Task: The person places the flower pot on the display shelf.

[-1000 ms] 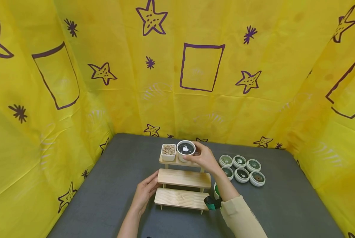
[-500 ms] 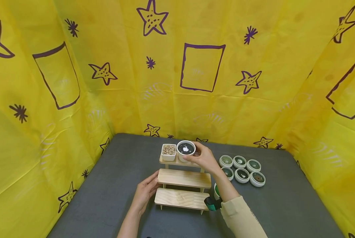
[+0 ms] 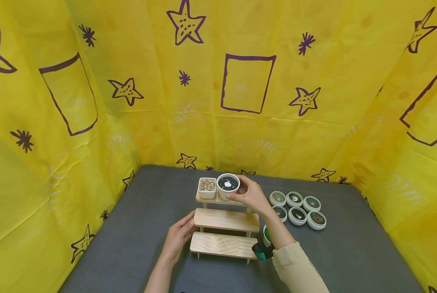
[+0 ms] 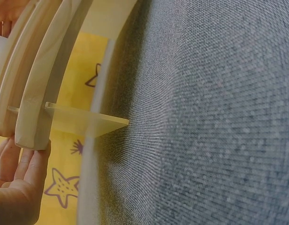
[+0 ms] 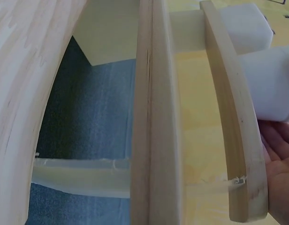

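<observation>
A round white pot (image 3: 228, 185) with a dark inside and a white patch stands on the top tier of a three-tier wooden stand (image 3: 226, 219). My right hand (image 3: 250, 196) holds it from the right side, thumb in front and fingers behind. Directly left of it, close by, is a square white pot (image 3: 207, 186) full of tan, pebble-like bits. My left hand (image 3: 179, 238) touches the left end of the middle tier with extended fingers. In the left wrist view, the fingertips (image 4: 37, 161) lie right against the ends of the wooden shelves (image 4: 36, 112).
Several round white pots (image 3: 297, 216) with dark or greenish insides stand in two rows right of the stand. Another pot with green inside (image 3: 266, 236) is partly hidden behind the right forearm. Yellow patterned cloth (image 3: 203, 134) encloses the grey tabletop (image 3: 130, 244) behind and at both sides.
Almost nothing differs: both hands keep their places, and the round pot stays beside the square one. The head view shifts very slightly.
</observation>
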Demonstrator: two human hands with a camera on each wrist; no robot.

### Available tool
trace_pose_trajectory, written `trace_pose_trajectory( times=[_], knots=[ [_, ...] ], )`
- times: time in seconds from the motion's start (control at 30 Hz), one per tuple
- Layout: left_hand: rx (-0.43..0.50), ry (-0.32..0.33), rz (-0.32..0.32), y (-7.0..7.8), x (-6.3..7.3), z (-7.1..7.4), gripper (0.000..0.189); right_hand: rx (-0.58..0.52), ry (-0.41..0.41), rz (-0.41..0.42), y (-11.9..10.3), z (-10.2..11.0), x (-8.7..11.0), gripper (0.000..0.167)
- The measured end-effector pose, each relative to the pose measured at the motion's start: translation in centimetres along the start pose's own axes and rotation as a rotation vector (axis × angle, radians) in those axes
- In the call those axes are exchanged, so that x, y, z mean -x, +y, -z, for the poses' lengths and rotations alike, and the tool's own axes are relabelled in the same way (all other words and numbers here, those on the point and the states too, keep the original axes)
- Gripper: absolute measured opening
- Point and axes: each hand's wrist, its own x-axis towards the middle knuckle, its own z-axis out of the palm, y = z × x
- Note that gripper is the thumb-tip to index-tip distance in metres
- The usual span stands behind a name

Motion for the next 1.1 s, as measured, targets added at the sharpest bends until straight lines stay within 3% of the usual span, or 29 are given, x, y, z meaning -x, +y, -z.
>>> trace_pose_trajectory(
  times=[0.37,0.73,1.1],
  knots=[
    [-0.007,-0.002,-0.002,-0.1,0.0,0.1,0.052,-0.013,0.012,0.011,0.3,0.9,0.6,0.076],
    [-0.017,-0.002,-0.001,-0.1,0.0,0.1,0.052,-0.037,0.014,0.065,0.9,2.5,1.6,0.071],
    [-0.008,0.002,0.002,-0.1,-0.1,0.1,0.052,-0.032,0.052,0.046,1.8,4.8,3.8,0.067]
  ],
)
